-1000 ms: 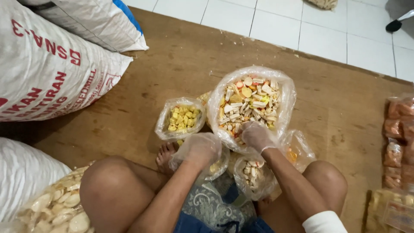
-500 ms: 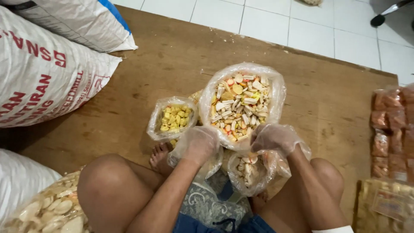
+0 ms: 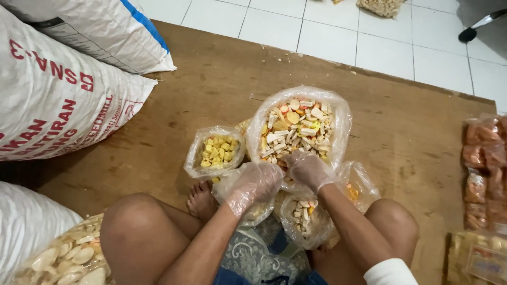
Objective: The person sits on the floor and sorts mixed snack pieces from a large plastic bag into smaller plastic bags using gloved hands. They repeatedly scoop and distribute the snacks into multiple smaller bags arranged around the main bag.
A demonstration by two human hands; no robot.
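The big clear bag of mixed crackers (image 3: pixel 298 124) stands open on the wooden board (image 3: pixel 211 95), straight ahead of the seated person's knees. The right hand (image 3: pixel 308 170), in a thin plastic glove, rests at the near rim of that bag with its fingers curled over the crackers; whether it grips any cannot be told. The left hand (image 3: pixel 252 184), gloved the same way, sits just beside it, loosely closed on the mouth of a small bag (image 3: pixel 259 211) between the legs. Below the right wrist a small bag of pale sticks (image 3: pixel 303 219) leans against the thigh. To the left of the big bag an open bag of yellow crackers (image 3: pixel 215 151) stands near the bare foot (image 3: pixel 202 199). White sacks (image 3: pixel 58 100) lie at the far left, sealed packets (image 3: pixel 483 163) at the right edge, white floor tiles (image 3: pixel 327 37) beyond the board
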